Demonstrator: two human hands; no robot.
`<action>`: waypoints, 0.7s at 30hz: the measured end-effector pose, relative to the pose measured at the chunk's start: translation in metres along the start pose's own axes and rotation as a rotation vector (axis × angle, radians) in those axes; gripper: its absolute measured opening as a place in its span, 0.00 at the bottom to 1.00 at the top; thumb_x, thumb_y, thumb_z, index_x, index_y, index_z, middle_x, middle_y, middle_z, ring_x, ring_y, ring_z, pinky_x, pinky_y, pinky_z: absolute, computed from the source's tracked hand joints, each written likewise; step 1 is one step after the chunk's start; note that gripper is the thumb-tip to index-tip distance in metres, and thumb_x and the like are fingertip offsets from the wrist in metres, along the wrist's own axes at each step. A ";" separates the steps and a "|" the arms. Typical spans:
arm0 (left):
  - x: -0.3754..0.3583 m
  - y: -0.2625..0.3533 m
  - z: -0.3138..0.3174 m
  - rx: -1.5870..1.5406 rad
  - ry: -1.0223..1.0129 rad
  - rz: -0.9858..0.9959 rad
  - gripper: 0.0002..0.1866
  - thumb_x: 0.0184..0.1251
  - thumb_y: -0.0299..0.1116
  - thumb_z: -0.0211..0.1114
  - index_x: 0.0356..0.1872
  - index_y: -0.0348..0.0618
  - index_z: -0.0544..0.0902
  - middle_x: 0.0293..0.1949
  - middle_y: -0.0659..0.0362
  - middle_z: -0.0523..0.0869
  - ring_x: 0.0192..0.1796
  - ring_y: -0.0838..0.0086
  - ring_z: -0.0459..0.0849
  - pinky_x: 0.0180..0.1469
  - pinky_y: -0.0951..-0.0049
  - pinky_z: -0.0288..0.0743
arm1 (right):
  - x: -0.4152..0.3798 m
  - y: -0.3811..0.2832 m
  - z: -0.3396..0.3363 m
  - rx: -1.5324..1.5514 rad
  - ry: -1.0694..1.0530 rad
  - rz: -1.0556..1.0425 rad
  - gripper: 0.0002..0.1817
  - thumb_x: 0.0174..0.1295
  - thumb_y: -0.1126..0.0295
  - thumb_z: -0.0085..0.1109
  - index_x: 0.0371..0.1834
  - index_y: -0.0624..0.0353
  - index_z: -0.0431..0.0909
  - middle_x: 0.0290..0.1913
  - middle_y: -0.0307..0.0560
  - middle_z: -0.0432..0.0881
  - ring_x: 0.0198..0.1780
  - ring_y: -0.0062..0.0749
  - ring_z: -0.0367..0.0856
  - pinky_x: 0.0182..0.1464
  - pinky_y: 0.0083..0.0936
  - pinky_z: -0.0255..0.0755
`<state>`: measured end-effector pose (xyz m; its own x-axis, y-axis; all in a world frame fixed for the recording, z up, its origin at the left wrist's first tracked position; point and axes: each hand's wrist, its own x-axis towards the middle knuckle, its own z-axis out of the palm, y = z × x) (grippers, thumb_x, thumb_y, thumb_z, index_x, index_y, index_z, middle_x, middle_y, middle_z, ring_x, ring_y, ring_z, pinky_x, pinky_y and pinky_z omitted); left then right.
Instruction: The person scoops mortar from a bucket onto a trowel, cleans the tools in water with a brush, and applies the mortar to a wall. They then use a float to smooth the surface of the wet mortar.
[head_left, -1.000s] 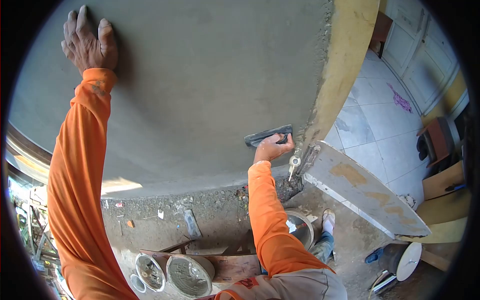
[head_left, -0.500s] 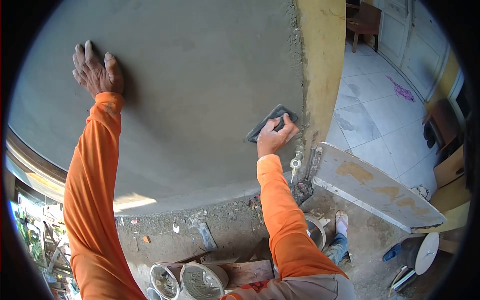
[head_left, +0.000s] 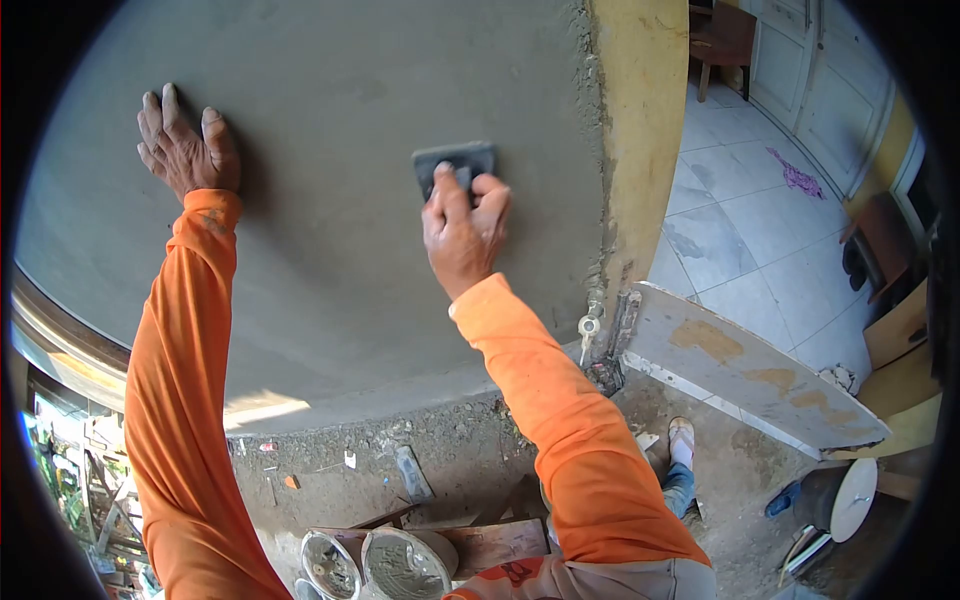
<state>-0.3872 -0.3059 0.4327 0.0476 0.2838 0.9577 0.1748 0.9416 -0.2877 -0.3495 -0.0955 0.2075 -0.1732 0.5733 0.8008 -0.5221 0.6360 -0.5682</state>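
Note:
Grey wet-looking plaster covers the wall [head_left: 340, 250] in front of me. On its upper left my left hand [head_left: 187, 150] rests with the fingers spread and nothing held. My right hand [head_left: 466, 215] grips a dark, flat plastering float [head_left: 425, 165] by its handle, near the middle of the wall. The float's face lies toward the plaster, its long edge nearly level. Whether its whole face touches the surface is hidden. To the right of it, the plaster ends in a rough edge beside a yellow painted strip [head_left: 640, 130].
A tap [head_left: 589, 326] sticks out at the wall's lower right corner. Below stand two buckets [head_left: 405, 566] with grey mix beside a wooden plank [head_left: 500, 545]. A stained board [head_left: 750, 365] leans across the doorway to the tiled floor [head_left: 750, 230]. My foot [head_left: 681, 440] shows below.
My right hand has swept the float left and up from near the plaster's right edge, turning it from slanted to nearly level. My left hand stays on the wall.

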 end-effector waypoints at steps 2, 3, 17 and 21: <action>0.001 0.001 -0.002 0.009 0.002 0.008 0.35 0.65 0.54 0.44 0.71 0.49 0.60 0.73 0.52 0.56 0.76 0.59 0.48 0.74 0.49 0.34 | -0.035 0.030 -0.011 -0.068 -0.070 -0.050 0.27 0.46 0.75 0.69 0.54 0.47 0.77 0.42 0.51 0.67 0.40 0.46 0.72 0.40 0.39 0.73; 0.001 0.001 -0.001 0.018 0.009 0.016 0.35 0.66 0.55 0.44 0.71 0.49 0.60 0.74 0.52 0.55 0.76 0.59 0.48 0.74 0.49 0.34 | -0.026 0.049 -0.020 -0.007 0.036 0.136 0.25 0.48 0.75 0.68 0.53 0.48 0.77 0.42 0.50 0.68 0.40 0.45 0.72 0.39 0.39 0.73; 0.001 -0.006 -0.002 0.025 0.005 -0.010 0.34 0.67 0.57 0.42 0.70 0.51 0.60 0.73 0.54 0.56 0.76 0.59 0.49 0.74 0.49 0.35 | 0.106 -0.035 0.009 0.098 0.125 0.014 0.19 0.51 0.77 0.64 0.48 0.52 0.79 0.40 0.50 0.68 0.41 0.44 0.71 0.40 0.36 0.71; 0.002 -0.003 -0.005 0.017 0.026 0.009 0.33 0.67 0.52 0.43 0.70 0.51 0.60 0.73 0.54 0.56 0.76 0.59 0.49 0.74 0.49 0.35 | 0.041 -0.004 -0.009 -0.027 -0.180 -0.247 0.22 0.49 0.74 0.66 0.50 0.47 0.80 0.41 0.48 0.69 0.42 0.43 0.72 0.39 0.37 0.73</action>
<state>-0.3827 -0.3090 0.4354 0.0746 0.2878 0.9548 0.1576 0.9420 -0.2962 -0.3470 -0.0703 0.2407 -0.1901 0.3003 0.9347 -0.5451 0.7595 -0.3549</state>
